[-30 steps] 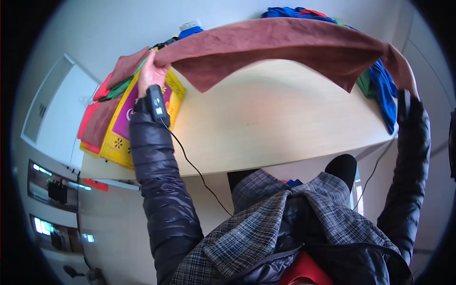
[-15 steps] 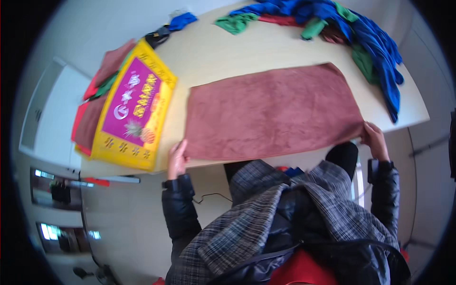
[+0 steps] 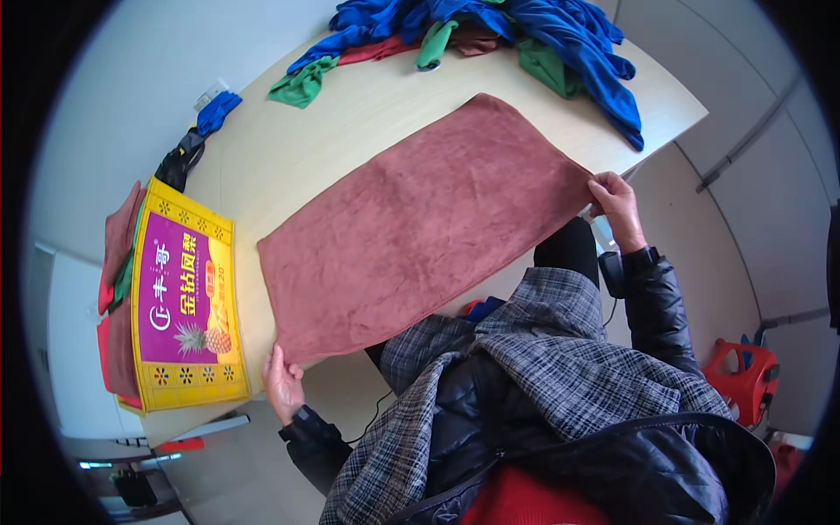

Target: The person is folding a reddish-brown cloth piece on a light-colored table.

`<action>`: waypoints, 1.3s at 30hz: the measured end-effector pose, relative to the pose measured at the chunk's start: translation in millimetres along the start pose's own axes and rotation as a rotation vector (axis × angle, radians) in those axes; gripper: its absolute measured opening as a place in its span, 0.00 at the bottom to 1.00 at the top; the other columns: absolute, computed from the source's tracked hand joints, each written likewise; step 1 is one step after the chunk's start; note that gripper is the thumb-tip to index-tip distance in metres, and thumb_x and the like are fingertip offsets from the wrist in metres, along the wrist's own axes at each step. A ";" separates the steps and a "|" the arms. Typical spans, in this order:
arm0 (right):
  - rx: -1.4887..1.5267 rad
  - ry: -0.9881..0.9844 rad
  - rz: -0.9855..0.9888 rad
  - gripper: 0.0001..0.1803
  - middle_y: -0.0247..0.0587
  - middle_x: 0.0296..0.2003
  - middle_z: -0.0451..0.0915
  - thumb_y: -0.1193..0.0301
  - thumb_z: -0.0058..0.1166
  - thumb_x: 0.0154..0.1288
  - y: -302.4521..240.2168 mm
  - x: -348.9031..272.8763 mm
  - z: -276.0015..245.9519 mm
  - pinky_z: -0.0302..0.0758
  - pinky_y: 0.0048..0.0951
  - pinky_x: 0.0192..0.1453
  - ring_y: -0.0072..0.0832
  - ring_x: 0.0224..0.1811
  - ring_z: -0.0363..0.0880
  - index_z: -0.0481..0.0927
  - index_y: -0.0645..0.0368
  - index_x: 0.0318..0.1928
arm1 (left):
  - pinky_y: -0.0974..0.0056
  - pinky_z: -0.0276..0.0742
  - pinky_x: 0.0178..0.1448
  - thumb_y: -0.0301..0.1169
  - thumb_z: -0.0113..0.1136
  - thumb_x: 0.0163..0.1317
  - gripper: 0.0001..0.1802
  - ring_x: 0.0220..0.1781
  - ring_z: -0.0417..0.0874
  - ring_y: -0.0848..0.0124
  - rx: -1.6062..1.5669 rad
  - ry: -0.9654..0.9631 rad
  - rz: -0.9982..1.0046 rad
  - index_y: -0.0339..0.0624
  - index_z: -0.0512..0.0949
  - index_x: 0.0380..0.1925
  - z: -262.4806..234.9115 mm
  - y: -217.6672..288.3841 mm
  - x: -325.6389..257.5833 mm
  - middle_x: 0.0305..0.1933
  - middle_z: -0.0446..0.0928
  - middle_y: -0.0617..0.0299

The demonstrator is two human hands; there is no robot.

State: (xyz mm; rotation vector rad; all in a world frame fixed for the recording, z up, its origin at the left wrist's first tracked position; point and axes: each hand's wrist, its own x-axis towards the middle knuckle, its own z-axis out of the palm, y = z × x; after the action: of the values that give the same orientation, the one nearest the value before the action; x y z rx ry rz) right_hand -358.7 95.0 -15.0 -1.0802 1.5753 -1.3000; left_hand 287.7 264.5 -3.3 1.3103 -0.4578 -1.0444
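A brownish-red towel [image 3: 420,227] is spread out flat, mostly over the pale table [image 3: 262,166], with its near edge along the table's front. My left hand [image 3: 283,385] pinches its near left corner between thumb and fingers. The near right corner is gripped by my right hand [image 3: 615,203], thumb on top. The towel's two far corners lie free on the tabletop, and its surface shows slight wrinkles.
To the left stands a yellow and purple box [image 3: 184,302] with folded red, green and brown cloths in it. Behind it are a black item [image 3: 179,160] and a small blue cloth [image 3: 217,112]. Blue, green and red cloths [image 3: 569,52] are heaped at the back. A red plastic stool-like object [image 3: 739,381] is at lower right.
The view has turned, so the towel and table appear tilted, with the box farther left and lower. Both hands still hold the towel's near corners.
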 end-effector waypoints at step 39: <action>0.045 -1.054 -0.192 0.20 0.38 0.45 0.86 0.82 0.52 0.70 -113.6 -55.3 194.1 0.82 0.27 0.54 0.24 0.46 0.85 0.80 0.62 0.60 | 0.70 0.77 0.38 0.17 0.64 0.66 0.06 0.30 0.77 0.79 0.426 -0.391 0.743 0.36 0.80 0.42 284.3 -43.8 -31.5 0.34 0.82 0.65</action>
State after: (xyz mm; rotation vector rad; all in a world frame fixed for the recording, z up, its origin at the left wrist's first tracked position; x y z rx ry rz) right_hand -145.0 78.1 72.7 -1.5495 0.6507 -0.6383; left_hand 32.1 135.2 37.1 1.1379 -1.4030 -0.5719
